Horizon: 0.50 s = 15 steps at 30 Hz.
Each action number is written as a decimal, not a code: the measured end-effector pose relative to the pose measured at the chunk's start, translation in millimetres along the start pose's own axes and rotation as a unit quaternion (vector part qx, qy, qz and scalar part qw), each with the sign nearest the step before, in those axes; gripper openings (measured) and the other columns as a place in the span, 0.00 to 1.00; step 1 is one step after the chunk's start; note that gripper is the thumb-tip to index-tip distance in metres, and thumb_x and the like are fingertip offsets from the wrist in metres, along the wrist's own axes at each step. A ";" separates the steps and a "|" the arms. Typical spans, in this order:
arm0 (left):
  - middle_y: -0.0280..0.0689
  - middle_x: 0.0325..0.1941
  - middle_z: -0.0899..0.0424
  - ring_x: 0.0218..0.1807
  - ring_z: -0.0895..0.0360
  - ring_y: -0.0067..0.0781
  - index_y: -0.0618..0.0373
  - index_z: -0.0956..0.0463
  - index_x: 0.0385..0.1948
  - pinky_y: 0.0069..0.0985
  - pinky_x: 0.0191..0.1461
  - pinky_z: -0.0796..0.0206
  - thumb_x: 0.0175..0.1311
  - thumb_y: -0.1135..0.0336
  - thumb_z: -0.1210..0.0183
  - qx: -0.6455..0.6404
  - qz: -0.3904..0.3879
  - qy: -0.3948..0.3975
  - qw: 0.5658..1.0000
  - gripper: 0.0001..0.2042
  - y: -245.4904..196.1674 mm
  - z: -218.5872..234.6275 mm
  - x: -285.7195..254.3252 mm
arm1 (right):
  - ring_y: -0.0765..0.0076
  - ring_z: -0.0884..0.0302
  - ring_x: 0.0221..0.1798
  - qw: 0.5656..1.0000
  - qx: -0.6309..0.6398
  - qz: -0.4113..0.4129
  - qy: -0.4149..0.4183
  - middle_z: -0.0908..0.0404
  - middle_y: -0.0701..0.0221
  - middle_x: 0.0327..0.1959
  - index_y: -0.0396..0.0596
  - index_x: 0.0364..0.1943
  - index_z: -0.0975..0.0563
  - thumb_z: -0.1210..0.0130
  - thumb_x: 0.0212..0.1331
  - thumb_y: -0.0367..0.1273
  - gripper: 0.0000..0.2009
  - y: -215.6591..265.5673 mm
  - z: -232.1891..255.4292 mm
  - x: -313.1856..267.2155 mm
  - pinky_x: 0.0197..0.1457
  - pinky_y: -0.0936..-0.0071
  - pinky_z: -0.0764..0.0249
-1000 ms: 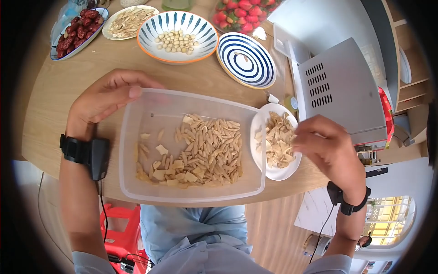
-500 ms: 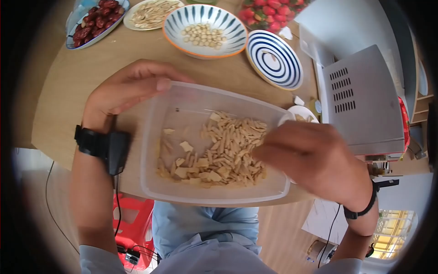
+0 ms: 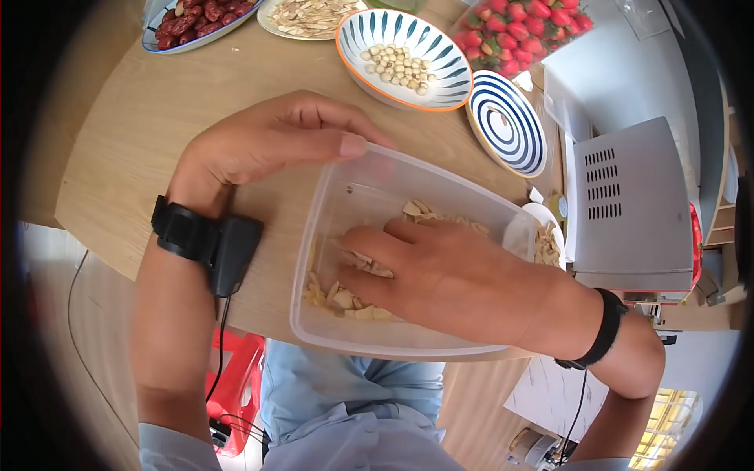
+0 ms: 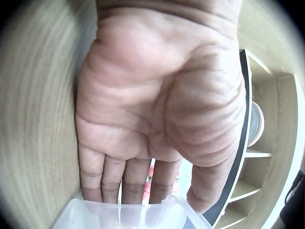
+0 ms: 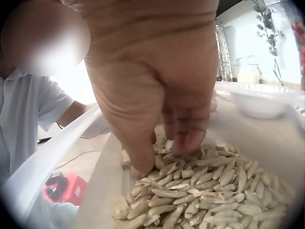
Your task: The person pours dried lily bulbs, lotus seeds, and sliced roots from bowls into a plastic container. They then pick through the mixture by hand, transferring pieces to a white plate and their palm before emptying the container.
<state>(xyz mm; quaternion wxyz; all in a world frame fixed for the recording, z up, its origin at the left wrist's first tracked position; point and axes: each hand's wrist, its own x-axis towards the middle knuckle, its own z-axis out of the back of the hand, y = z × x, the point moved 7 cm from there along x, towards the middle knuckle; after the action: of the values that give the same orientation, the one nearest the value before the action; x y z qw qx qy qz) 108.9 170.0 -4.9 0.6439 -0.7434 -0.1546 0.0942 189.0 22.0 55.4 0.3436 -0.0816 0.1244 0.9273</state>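
Note:
My left hand (image 3: 275,137) holds a clear plastic container (image 3: 416,184) at its far left corner. Its thumb lies on the rim, and the fingers reach behind the outer wall, as the left wrist view shows. Down inside the container is my right hand (image 3: 455,279), palm down with fingers spread. Its thumb and fingertips dip among pale dried pieces. In the right wrist view many of these are slender pods (image 5: 214,191), heaped on the container's floor. Flat chips (image 3: 345,302) lie by the fingertips at the left end. The right hand covers most of the heap in the head view.
Partly hidden behind the container's right end, a white plate (image 3: 542,210) holds pale chips. Further back are a blue-striped plate (image 3: 518,141), a bowl of round cream seeds (image 3: 349,51), sliced pieces (image 3: 310,16), red dates (image 3: 188,23) and strawberries (image 3: 522,31). A grey appliance (image 3: 640,204) stands right.
My right hand has moved left from over the white plate into the container, down among the dried pieces. The left hand keeps its hold on the corner. The head view has shifted.

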 end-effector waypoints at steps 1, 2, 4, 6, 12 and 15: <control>0.38 0.54 0.11 0.58 0.18 0.26 0.64 0.16 0.58 0.28 0.68 0.31 0.75 0.58 0.38 0.001 -0.006 0.001 1.000 0.19 -0.8 -1.4 -0.1 | 0.61 0.18 0.49 1.000 0.004 0.005 -0.001 0.24 0.65 0.58 0.50 0.60 0.20 0.41 0.57 0.29 0.23 -0.4 0.5 -1.0 0.48 0.69 0.16; 0.36 0.53 0.10 0.57 0.19 0.23 0.63 0.16 0.57 0.26 0.67 0.31 0.76 0.58 0.39 0.002 -0.012 0.002 1.000 0.18 -2.1 -1.8 -0.5 | 0.61 0.18 0.49 1.000 0.007 0.004 0.000 0.24 0.65 0.58 0.50 0.59 0.20 0.41 0.57 0.29 0.22 -1.5 0.5 -1.4 0.48 0.69 0.16; 0.36 0.53 0.10 0.57 0.19 0.23 0.63 0.16 0.57 0.26 0.67 0.31 0.76 0.58 0.39 -0.004 -0.011 0.006 1.000 0.19 -2.7 -1.7 -0.8 | 0.61 0.18 0.50 1.000 0.014 0.005 0.002 0.23 0.66 0.58 0.50 0.58 0.20 0.40 0.57 0.29 0.22 -3.0 1.4 -2.2 0.49 0.69 0.16; 0.38 0.54 0.11 0.58 0.18 0.26 0.64 0.17 0.58 0.28 0.68 0.31 0.75 0.58 0.37 -0.004 -0.004 0.006 1.000 0.20 -2.0 -0.7 -1.1 | 0.61 0.19 0.50 1.000 0.020 -0.004 -0.023 0.23 0.66 0.54 0.47 0.53 0.20 0.41 0.57 0.29 0.17 -2.5 9.4 -5.4 0.49 0.68 0.16; 0.41 0.56 0.11 0.60 0.17 0.30 0.66 0.17 0.58 0.31 0.69 0.30 0.73 0.58 0.36 -0.004 0.000 0.006 1.000 0.21 -1.4 -0.7 0.9 | 0.60 0.19 0.49 0.996 -0.046 0.006 -0.080 0.23 0.66 0.53 0.48 0.50 0.20 0.41 0.58 0.31 0.15 6.6 4.9 -2.2 0.47 0.66 0.17; 0.37 0.54 0.10 0.58 0.18 0.25 0.64 0.17 0.58 0.27 0.68 0.32 0.76 0.58 0.39 -0.005 -0.010 0.010 1.000 0.19 -2.9 -3.1 -0.2 | 0.62 0.20 0.51 0.999 -0.037 -0.002 -0.022 0.23 0.69 0.56 0.56 0.54 0.19 0.41 0.57 0.31 0.18 9.8 -1.8 6.3 0.47 0.67 0.17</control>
<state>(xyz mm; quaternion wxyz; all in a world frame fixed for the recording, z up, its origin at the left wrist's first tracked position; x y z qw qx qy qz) 109.4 167.5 -1.6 0.6429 -0.7457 -0.1560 0.0797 177.9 18.1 54.0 0.3452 -0.0742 0.0818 0.9320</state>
